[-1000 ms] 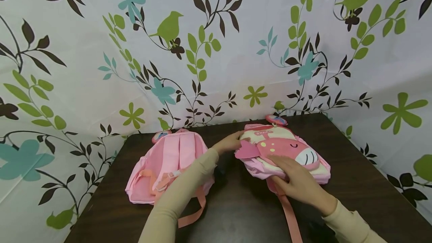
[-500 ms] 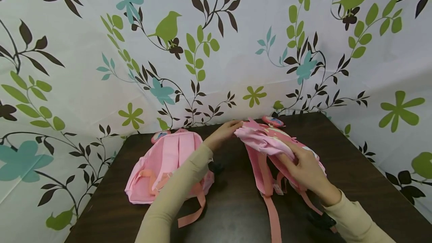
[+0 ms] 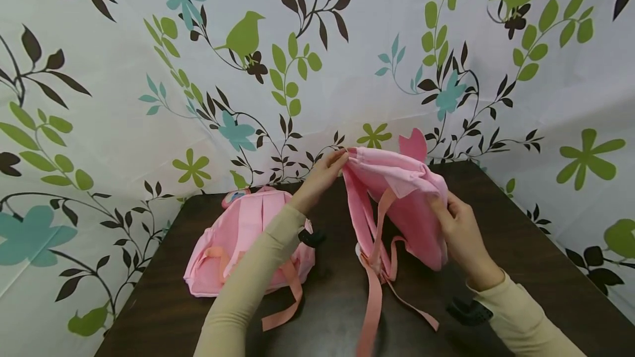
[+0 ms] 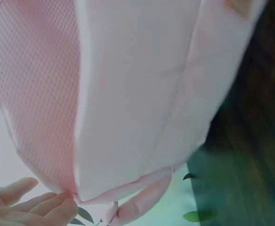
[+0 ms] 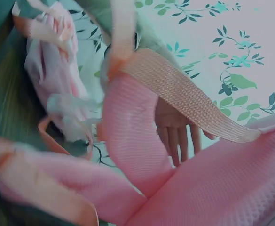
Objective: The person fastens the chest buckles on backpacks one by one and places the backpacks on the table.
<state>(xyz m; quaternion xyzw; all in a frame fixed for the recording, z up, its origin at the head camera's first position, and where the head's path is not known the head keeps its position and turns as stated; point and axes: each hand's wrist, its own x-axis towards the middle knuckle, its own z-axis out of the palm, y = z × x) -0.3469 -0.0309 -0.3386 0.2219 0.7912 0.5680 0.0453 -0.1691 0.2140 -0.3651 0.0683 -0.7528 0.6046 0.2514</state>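
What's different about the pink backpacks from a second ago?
The right backpack tipped up and turned: its picture side now faces away and its straps show more. The right hand still grips it; the left hand still touches it. The other backpack stayed put.

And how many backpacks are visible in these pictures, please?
2. One pink backpack lies on the table at the head view's left, partly behind the left sleeve; the other pink backpack is between the left hand and the right hand, which grips it.
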